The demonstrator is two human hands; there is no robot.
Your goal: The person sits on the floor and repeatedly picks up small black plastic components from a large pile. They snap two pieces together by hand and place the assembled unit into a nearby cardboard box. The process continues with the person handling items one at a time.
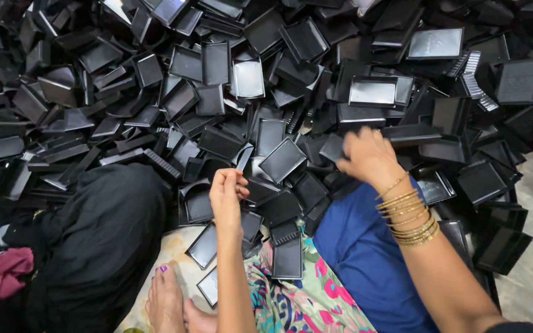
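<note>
Floor heap: black trays (pixel 282 159) under fingers (pixel 347 154)

A flat black plastic tray (pixel 282 160) (rectangular, shallow-rimmed, glossy) lies tilted atop the heap of identical black trays (pixel 217 92), at 12 o'clock from the left hand (pixel 228 192), 9 o'clock from the right hand (pixel 368 155).

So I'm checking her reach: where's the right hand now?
In the head view, the right hand sits right of centre on the black tray pile, above the blue cloth.

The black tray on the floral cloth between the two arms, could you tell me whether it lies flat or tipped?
Flat. The black tray rests on the floral cloth, hollow side up, its rim showing all round.
</note>
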